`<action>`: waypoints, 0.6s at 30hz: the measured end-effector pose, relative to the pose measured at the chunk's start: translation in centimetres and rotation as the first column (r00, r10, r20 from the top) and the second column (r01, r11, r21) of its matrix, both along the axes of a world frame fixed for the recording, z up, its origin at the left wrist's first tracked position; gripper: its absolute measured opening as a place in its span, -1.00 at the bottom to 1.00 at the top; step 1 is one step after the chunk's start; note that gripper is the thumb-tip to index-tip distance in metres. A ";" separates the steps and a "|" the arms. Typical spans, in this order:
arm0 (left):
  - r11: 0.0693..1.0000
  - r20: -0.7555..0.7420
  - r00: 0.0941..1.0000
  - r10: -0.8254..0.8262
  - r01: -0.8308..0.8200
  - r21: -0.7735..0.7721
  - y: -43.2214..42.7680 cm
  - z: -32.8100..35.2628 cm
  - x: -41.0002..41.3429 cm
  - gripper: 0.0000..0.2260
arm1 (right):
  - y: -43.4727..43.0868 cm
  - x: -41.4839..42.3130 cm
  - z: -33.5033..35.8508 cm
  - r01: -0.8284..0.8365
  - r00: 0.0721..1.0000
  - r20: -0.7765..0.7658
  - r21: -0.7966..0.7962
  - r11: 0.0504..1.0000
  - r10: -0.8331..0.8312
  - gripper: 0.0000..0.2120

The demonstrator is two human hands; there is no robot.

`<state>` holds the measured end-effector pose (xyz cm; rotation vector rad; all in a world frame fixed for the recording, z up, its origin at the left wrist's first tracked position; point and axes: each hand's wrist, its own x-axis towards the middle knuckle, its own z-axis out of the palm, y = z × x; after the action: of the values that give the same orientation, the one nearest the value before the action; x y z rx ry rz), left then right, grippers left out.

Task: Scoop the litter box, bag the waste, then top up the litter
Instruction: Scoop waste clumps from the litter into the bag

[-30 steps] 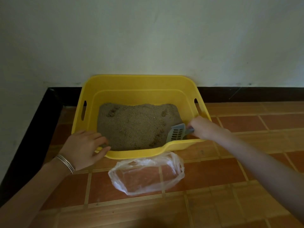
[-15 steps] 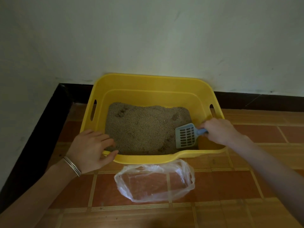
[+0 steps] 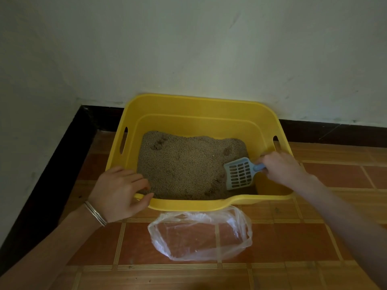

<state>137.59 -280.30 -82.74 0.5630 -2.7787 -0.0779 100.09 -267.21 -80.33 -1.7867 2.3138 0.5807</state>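
1. Head cam, the hands: my left hand (image 3: 119, 193) is parked on the near-left corner of the yellow plastic litter box (image 3: 201, 107), fingers loosely spread over the rim with the thumb hooked under the lip. It's not gripping anything, just pinning the box, I'd say so it won't slide on the tiles while I dig.
2. My right hand (image 3: 280, 166) has its fingers wrapped tight around the handle of the blue slotted plastic scoop (image 3: 238, 174). The scoop blade sits tilted at the right edge of the litter, slots facing up, nothing in it that I can see.
3. Why that spot: bare yellow floor shows in the near-right corner, so it's an easy place to get the blade under the litter.
4. Inside the box: grainy tan litter (image 3: 188, 164) covers most of the floor, with a few darker clumps near the back-left, back-right and front edge. Those look like the targets.
5. The clear plastic bag (image 3: 201, 237) lies on the orange tiled floor (image 3: 314, 174) just in front of the box, mouth open and looking empty, placed close for short dumps.
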 end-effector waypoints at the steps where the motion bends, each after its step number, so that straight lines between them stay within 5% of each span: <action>1: 1.000 -0.011 1.000 -0.006 0.006 -0.001 0.0 0.0 0.0 -0.77 | -0.2 -0.1 0.1 -0.002 1.000 0.002 0.004 1.000 0.002 -0.78; 5: 1.000 -0.025 1.000 -0.003 0.003 0.006 0.1 0.0 -0.1 -0.78 | -1.0 -0.2 -0.4 -0.006 1.000 0.023 0.008 1.000 0.005 -0.74; 10: 1.000 -0.034 0.999 0.013 -0.012 0.017 0.2 0.0 -0.2 -0.78 | -1.7 0.4 -1.8 0.072 0.957 0.281 0.006 0.997 -0.071 -0.69; 18: 0.999 -0.049 0.999 0.025 -0.023 0.036 0.3 0.1 -0.3 -0.80 | -3.3 0.6 -3.3 0.065 0.889 0.450 0.061 0.996 -0.086 -0.68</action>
<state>137.27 -280.04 -82.61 0.5948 -2.7273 -0.1335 100.68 -270.51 -83.68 -1.5931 2.0173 0.1717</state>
